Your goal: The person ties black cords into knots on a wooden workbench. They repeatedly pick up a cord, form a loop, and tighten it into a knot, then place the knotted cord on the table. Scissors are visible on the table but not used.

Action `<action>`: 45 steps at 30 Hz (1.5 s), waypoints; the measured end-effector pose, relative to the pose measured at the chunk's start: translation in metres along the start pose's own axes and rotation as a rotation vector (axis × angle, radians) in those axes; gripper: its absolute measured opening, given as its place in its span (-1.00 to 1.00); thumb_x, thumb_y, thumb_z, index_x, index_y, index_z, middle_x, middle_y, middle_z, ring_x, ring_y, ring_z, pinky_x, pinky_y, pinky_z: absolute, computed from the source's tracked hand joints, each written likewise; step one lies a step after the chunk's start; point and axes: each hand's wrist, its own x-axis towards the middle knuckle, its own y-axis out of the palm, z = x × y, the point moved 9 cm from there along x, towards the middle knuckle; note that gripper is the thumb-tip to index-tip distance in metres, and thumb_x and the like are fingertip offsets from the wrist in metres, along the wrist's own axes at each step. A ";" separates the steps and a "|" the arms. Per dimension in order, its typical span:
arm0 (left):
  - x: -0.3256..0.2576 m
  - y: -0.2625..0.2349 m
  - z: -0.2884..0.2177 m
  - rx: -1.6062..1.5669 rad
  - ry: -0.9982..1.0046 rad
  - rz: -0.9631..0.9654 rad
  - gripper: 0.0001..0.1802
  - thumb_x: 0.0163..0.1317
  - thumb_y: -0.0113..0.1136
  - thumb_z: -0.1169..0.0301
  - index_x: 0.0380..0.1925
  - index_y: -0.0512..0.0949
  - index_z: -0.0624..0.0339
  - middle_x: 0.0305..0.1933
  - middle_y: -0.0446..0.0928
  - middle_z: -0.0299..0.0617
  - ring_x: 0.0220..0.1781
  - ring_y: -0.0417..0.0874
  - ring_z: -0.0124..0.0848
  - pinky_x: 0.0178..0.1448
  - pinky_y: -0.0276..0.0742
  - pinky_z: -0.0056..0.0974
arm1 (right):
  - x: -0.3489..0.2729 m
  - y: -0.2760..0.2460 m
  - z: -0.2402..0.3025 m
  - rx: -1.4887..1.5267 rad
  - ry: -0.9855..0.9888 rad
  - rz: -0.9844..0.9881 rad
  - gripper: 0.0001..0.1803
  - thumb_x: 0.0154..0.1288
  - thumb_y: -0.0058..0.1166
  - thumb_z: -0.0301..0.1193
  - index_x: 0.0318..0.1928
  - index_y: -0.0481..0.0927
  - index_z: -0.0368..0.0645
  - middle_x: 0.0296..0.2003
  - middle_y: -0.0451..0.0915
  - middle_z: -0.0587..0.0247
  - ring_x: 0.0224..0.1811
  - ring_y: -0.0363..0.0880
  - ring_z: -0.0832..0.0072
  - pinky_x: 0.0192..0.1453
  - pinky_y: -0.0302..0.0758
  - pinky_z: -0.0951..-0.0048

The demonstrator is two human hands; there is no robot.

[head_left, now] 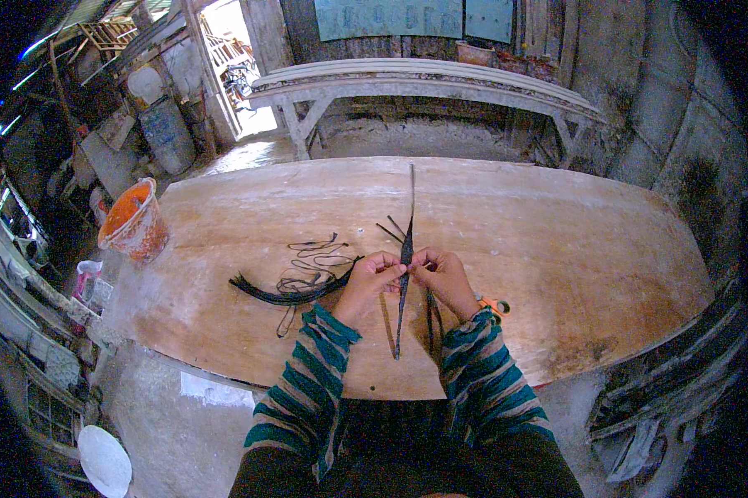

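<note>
"Head view: what are you gripping?"

"I'm pinching a narrow black strip (pixel 407 249) near its middle, my left hand (pixel 369 280) and right hand (pixel 445 280) both clamping it between thumb and fingers. It's pointing away from me, over the wooden tabletop (pixel 573 249)."

"And around it?"

"A bundle of black strands (pixel 282 296) is lying beside my left hand, thin cord (pixel 296 285) looping about it. An orange-handled tool (pixel 497 305) is peeking out by my right cuff (pixel 473 334). Farther left, an orange bucket (pixel 137 236) is showing at the tabletop's edge."

The left grip (pixel 375 278) and right grip (pixel 443 276) pinch a dark strip (pixel 407 249) over a wooden table (pixel 573 249), black strands (pixel 278 295) lying leftward.
</note>
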 end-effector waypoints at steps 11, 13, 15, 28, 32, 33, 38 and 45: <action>0.001 0.001 -0.004 0.177 0.085 0.020 -0.91 0.10 0.11 0.45 -0.42 0.45 0.21 -0.51 0.46 -0.35 -0.50 0.45 -0.57 -0.41 0.40 -0.48 | -0.003 0.000 0.003 -0.137 -0.021 -0.032 -0.98 0.02 0.03 -0.56 -0.50 0.48 -0.20 -0.59 0.46 0.46 -0.54 0.37 0.73 -0.46 0.31 0.69; 0.002 0.001 -0.002 0.194 0.084 0.022 -0.92 0.10 0.11 0.46 -0.42 0.45 0.22 -0.49 0.45 -0.34 -0.49 0.45 -0.56 -0.42 0.40 -0.47 | -0.003 0.000 -0.001 -0.158 -0.005 -0.039 -0.97 0.02 0.04 -0.56 -0.51 0.48 -0.20 -0.59 0.46 0.45 -0.54 0.37 0.74 -0.46 0.31 0.69; 0.002 0.000 0.001 0.182 0.081 0.012 -0.93 0.10 0.10 0.48 -0.43 0.44 0.23 -0.45 0.45 -0.32 -0.48 0.46 -0.54 -0.43 0.41 -0.48 | -0.003 0.002 -0.003 -0.131 -0.004 -0.038 -0.96 0.03 0.05 -0.56 -0.51 0.47 -0.20 -0.60 0.46 0.45 -0.54 0.38 0.74 -0.47 0.31 0.70; -0.001 0.005 -0.001 -0.019 0.024 0.096 -0.89 0.09 0.03 0.47 -0.36 0.45 0.24 -0.33 0.45 -0.20 -0.24 0.46 -0.32 -0.09 0.37 -0.32 | -0.010 -0.009 0.028 -0.366 0.029 -0.115 -0.88 -0.03 0.08 -0.44 -0.54 0.49 -0.24 -0.63 0.50 0.28 -0.59 0.45 0.62 -0.51 0.37 0.54; 0.003 -0.024 -0.014 -0.649 0.170 0.165 -0.87 0.13 -0.02 0.41 -0.34 0.43 0.18 -0.34 0.50 -0.19 -0.23 0.51 -0.23 -0.09 0.40 -0.18 | -0.007 -0.033 0.013 -0.707 0.069 -0.197 -0.82 -0.05 0.08 -0.35 -0.56 0.51 -0.24 -0.66 0.52 0.15 -0.62 0.50 0.47 -0.47 0.42 0.43; 0.000 -0.037 -0.026 -0.735 0.193 0.114 -0.88 0.13 -0.02 0.41 -0.34 0.44 0.17 -0.38 0.49 -0.22 -0.26 0.52 -0.25 -0.12 0.40 -0.22 | -0.006 -0.045 0.005 -0.728 0.141 -0.222 -0.81 -0.05 0.07 -0.34 -0.56 0.52 -0.23 -0.66 0.52 0.13 -0.62 0.51 0.44 -0.45 0.42 0.42; -0.012 -0.123 -0.043 -1.028 0.439 -0.215 -0.90 0.17 -0.04 0.38 -0.36 0.41 0.12 -0.61 0.31 -0.36 -0.55 0.33 -0.46 -0.29 0.39 -0.35 | -0.012 -0.099 -0.006 -0.866 0.164 -0.442 -0.81 -0.04 0.05 -0.34 -0.56 0.50 -0.23 -0.70 0.51 0.16 -0.66 0.52 0.39 -0.51 0.43 0.38; -0.027 -0.158 -0.045 -1.054 0.472 -0.443 -0.91 0.19 -0.03 0.36 -0.39 0.38 0.11 -0.66 0.22 -0.41 -0.70 0.18 -0.61 -0.66 0.19 -0.53 | -0.011 -0.111 -0.031 -0.419 0.314 -0.402 -0.77 -0.01 0.05 -0.32 -0.48 0.51 -0.27 -0.57 0.55 0.09 -0.57 0.55 0.31 -0.44 0.47 0.35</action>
